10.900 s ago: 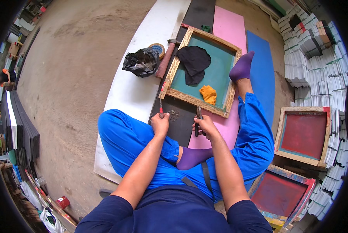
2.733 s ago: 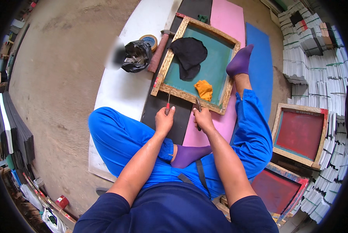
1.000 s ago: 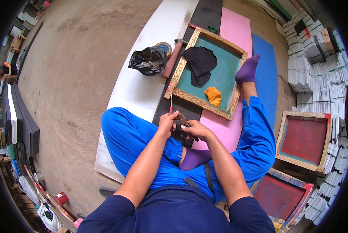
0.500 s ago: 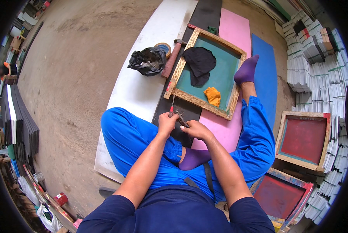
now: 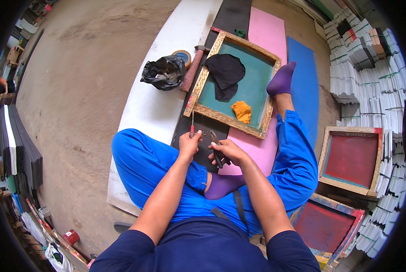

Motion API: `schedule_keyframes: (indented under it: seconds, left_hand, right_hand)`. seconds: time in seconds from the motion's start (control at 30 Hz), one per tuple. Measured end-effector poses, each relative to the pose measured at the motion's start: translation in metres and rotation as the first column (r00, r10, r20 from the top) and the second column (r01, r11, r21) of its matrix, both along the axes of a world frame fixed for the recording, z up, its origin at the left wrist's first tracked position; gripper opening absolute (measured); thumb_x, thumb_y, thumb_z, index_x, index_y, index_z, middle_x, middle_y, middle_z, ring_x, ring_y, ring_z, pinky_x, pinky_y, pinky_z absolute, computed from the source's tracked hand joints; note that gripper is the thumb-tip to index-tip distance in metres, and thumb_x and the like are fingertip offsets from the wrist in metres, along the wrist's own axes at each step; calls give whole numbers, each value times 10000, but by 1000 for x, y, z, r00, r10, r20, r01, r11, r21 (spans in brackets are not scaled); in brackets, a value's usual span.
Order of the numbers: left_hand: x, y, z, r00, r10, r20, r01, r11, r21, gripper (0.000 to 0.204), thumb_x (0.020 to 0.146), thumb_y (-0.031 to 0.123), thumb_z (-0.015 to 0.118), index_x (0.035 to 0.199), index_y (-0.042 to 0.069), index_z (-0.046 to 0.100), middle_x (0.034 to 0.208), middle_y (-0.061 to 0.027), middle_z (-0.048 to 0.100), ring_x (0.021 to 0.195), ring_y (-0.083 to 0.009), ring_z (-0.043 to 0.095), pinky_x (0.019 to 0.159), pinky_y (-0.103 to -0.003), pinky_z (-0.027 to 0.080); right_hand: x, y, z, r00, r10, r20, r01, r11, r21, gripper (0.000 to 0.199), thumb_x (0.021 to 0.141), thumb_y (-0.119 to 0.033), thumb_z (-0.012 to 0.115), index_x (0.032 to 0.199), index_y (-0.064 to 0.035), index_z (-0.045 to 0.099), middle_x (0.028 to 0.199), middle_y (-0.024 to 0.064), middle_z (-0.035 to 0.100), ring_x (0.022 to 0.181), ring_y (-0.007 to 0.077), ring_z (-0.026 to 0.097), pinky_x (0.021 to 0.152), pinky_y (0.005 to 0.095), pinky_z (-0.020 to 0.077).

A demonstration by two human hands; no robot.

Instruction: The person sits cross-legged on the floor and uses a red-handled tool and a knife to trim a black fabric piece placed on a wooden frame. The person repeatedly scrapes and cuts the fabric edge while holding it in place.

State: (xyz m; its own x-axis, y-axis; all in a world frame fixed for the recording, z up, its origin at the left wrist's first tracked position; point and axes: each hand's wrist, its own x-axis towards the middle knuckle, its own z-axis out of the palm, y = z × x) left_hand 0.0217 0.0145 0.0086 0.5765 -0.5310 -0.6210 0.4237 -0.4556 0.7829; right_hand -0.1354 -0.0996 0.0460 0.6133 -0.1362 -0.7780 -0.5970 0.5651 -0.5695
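Observation:
My left hand is closed round a screwdriver with a red handle. Its thin shaft points up toward the near left corner of a wooden screen frame with green mesh. Whether the tip touches the wood I cannot tell. In my right hand are pliers, jaws pointing away from me and dark handles under my fingers. Small metallic-looking bits lie on the black sheet between my hands. A black cloth and an orange cloth rest on the mesh.
Left of the frame lie a hammer, a tape roll and an open black plastic bag. Two red-meshed frames stand at the right, beside tall stacks of white paper. My legs flank the work.
The pliers have come away from the screwdriver and turned so their jaws point forward, over the black sheet. My left hand keeps its hold. The whole view has shifted slightly.

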Motion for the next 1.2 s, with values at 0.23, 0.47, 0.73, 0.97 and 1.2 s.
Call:
schedule_keyframes:
  seconds: [0.23,0.47,0.73,0.97,1.2]
  left_hand:
    - [-5,-9,-1,999,-12,-45,12,1000,5,303,922,311,711,843,23,660,726,-62,662,398,-84,462,361,-245,329]
    - [-10,-16,-6,997,-48,-65,47,999,-14,301,924,307,709,850,20,654,714,-54,651,398,-81,459,363,-242,333]
    - [-10,-21,0,995,-56,-83,54,998,-24,290,925,294,703,836,21,660,700,-44,643,413,-81,468,375,-246,344]
    - [-9,-24,-1,996,-21,-89,18,999,-41,285,910,282,713,797,24,669,659,-18,627,435,-72,485,397,-253,368]
    - [-8,-25,-2,993,-14,-117,7,998,-56,282,917,284,714,817,24,669,673,-30,632,420,-70,466,383,-249,345]
  right_hand:
    - [-31,-24,10,984,-177,29,178,984,-13,417,924,-202,672,1305,-58,581,813,96,661,623,184,663,510,291,514]
    - [-42,-43,14,961,-249,-118,255,966,37,375,1007,-220,561,1329,-42,484,984,170,680,782,254,706,633,403,605]
    - [-35,-77,25,950,-83,-300,81,997,-18,352,1012,-260,557,1235,-8,455,1023,214,671,866,296,716,637,451,614]
    - [-18,-97,31,929,32,-369,-31,999,9,405,1016,-272,552,1181,92,488,1007,254,671,807,339,720,644,482,616]
    - [-14,-121,35,900,129,-417,-87,989,119,334,1018,-263,543,1090,63,528,964,255,680,816,376,718,669,528,605]
